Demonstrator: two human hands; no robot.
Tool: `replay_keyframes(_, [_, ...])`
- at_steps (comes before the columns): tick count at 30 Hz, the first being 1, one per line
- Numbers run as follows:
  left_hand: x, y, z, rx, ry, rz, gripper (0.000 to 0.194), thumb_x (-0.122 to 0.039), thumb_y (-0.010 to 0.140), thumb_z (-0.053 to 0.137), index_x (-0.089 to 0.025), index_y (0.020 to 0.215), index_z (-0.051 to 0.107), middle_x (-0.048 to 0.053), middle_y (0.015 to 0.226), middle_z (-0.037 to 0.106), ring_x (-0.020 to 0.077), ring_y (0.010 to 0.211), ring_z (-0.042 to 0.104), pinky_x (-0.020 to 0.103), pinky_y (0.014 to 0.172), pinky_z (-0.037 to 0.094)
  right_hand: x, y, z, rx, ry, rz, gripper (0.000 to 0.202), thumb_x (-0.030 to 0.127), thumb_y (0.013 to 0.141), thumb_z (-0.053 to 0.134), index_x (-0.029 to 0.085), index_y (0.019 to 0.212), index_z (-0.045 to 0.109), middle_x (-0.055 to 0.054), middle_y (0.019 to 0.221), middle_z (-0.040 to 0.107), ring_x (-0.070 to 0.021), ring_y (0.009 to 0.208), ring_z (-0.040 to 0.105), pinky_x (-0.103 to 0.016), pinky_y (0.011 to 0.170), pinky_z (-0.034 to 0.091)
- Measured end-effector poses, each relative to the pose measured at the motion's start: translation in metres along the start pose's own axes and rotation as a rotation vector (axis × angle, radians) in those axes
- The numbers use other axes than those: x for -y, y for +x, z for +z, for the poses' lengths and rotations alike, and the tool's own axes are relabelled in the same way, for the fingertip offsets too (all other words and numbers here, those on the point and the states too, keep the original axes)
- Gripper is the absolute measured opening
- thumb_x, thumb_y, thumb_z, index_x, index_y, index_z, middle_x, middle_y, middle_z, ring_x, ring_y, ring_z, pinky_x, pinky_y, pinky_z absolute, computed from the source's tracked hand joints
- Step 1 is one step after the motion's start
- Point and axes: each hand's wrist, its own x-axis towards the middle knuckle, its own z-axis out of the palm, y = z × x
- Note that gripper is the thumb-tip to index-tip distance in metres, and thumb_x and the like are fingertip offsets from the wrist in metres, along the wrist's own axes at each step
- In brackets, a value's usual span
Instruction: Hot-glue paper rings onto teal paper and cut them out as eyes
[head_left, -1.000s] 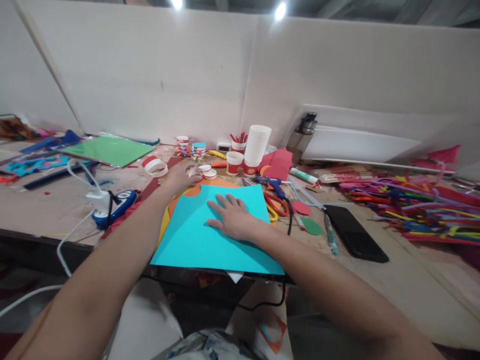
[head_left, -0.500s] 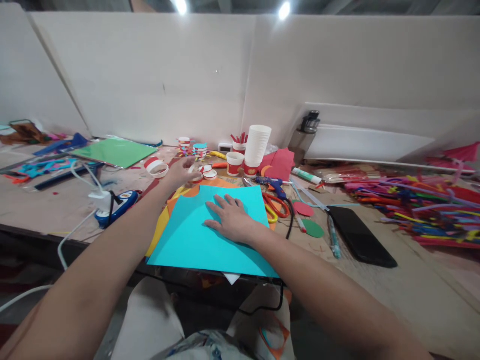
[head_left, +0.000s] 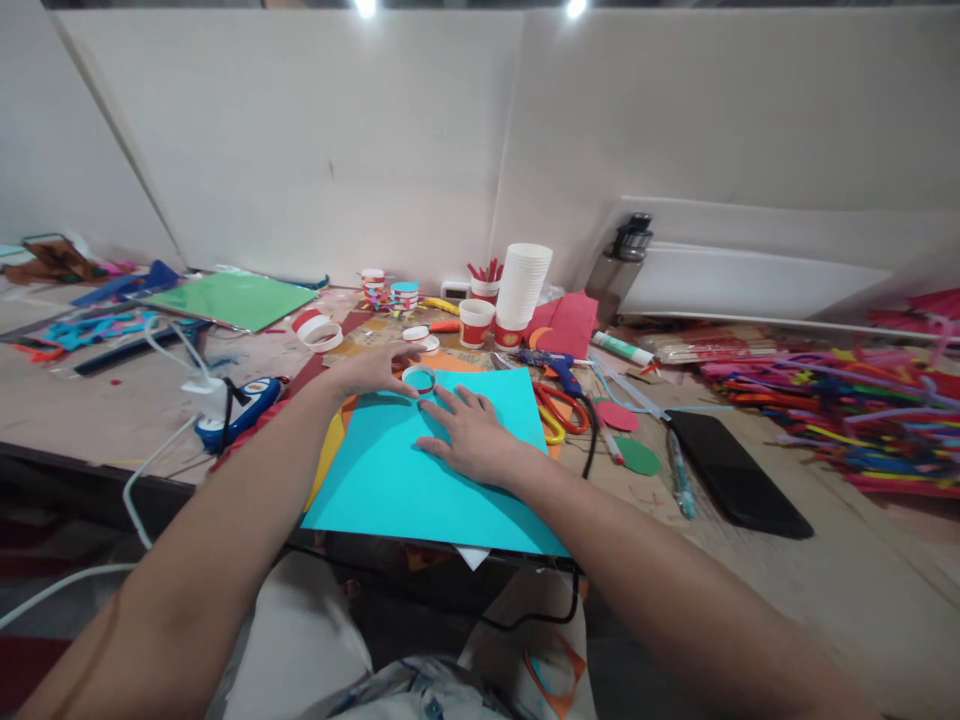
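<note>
A sheet of bright blue paper (head_left: 390, 480) lies at the table's front edge, over orange and yellow sheets. My right hand (head_left: 476, 437) rests flat on it with the fingers spread, the fingertips close to a white paper ring (head_left: 419, 380). That ring, which looks cut from a paper cup, stands at the sheet's far edge, with blue showing through it. My left hand (head_left: 375, 370) has its thumb and fingers around the ring's left side. Just behind are more cut cup pieces (head_left: 421, 340). Orange-handled scissors (head_left: 566, 410) lie right of the sheet.
White paper cups (head_left: 525, 285) stand stacked at the back, beside a red cup (head_left: 475, 325). A blue glue gun (head_left: 561, 372) with a black cord lies to the right, near a phone (head_left: 735, 475) and pipe cleaners (head_left: 817, 400). A power strip (head_left: 236, 415) sits at left.
My left hand has brought the paper ring nearer, from beside the cut cup pieces onto the blue sheet's far edge. My right hand stays flat on the sheet. The view has tilted slightly down.
</note>
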Motion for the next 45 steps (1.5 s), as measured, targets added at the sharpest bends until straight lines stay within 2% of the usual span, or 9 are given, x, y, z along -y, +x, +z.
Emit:
replay_keyframes(5, [0.008, 0.001, -0.002, -0.003, 0.000, -0.031, 0.087, -0.055, 0.054, 0.086, -0.020, 0.130, 0.064, 0.013, 0.136, 0.063, 0.0313, 0.122, 0.059, 0.044, 0.104, 0.046, -0.001, -0.002, 0.001, -0.040, 0.029, -0.006, 0.066, 0.060, 0.099, 0.041, 0.022, 0.152, 0.043, -0.012, 0.164, 0.031, -0.0399, 0.150, 0.024, -0.059, 0.118, 0.022])
replay_keyframes(12, [0.008, 0.001, -0.002, -0.035, -0.086, -0.065, 0.064, -0.053, 0.066, 0.078, -0.019, 0.120, 0.071, 0.009, 0.123, 0.069, 0.0238, 0.102, 0.065, 0.038, 0.092, 0.053, -0.006, -0.002, 0.003, -0.129, 0.044, -0.032, 0.051, 0.047, 0.100, 0.049, 0.018, 0.140, 0.056, -0.014, 0.154, 0.046, -0.0328, 0.145, 0.037, -0.052, 0.117, 0.030])
replay_keyframes(18, [0.006, -0.001, 0.001, -0.007, -0.116, -0.051, 0.068, -0.049, 0.066, 0.080, -0.019, 0.126, 0.068, 0.008, 0.124, 0.069, 0.0210, 0.099, 0.063, 0.034, 0.088, 0.052, -0.009, -0.002, 0.005, -0.121, 0.047, -0.046, 0.052, 0.047, 0.100, 0.048, 0.016, 0.141, 0.055, -0.014, 0.155, 0.046, -0.0330, 0.146, 0.036, -0.054, 0.118, 0.029])
replay_keyframes(23, [0.003, -0.002, 0.001, 0.002, -0.031, -0.032, 0.063, -0.050, 0.068, 0.078, -0.019, 0.122, 0.070, 0.007, 0.118, 0.070, 0.0226, 0.100, 0.064, 0.034, 0.088, 0.051, -0.008, -0.003, 0.004, -0.127, 0.032, -0.046, 0.051, 0.046, 0.100, 0.048, 0.016, 0.141, 0.055, -0.014, 0.154, 0.046, -0.0335, 0.145, 0.038, -0.054, 0.118, 0.030])
replay_keyframes(31, [0.007, -0.001, 0.006, -0.043, 0.024, -0.033, 0.068, -0.051, 0.067, 0.078, -0.020, 0.127, 0.067, 0.007, 0.124, 0.069, 0.0250, 0.109, 0.064, 0.034, 0.092, 0.051, -0.008, -0.004, 0.004, -0.128, 0.024, -0.040, 0.053, 0.047, 0.099, 0.049, 0.015, 0.141, 0.056, -0.015, 0.155, 0.045, -0.0334, 0.145, 0.038, -0.054, 0.119, 0.030])
replay_keyframes(39, [-0.010, -0.003, 0.005, -0.041, 0.086, -0.043, 0.060, -0.049, 0.068, 0.078, -0.021, 0.120, 0.070, 0.006, 0.123, 0.069, 0.0263, 0.110, 0.064, 0.035, 0.096, 0.050, -0.010, -0.004, 0.006, -0.147, 0.031, -0.055, 0.052, 0.048, 0.099, 0.048, 0.018, 0.142, 0.056, -0.014, 0.155, 0.046, -0.0349, 0.145, 0.038, -0.057, 0.117, 0.033])
replay_keyframes(45, [-0.009, -0.002, 0.006, -0.052, 0.087, -0.031, 0.060, -0.050, 0.070, 0.077, -0.019, 0.121, 0.069, 0.008, 0.122, 0.069, 0.0247, 0.106, 0.065, 0.034, 0.094, 0.051, -0.012, -0.004, 0.009, -0.156, 0.028, -0.058, 0.052, 0.048, 0.100, 0.048, 0.018, 0.142, 0.055, -0.014, 0.155, 0.046, -0.0351, 0.144, 0.039, -0.058, 0.116, 0.034])
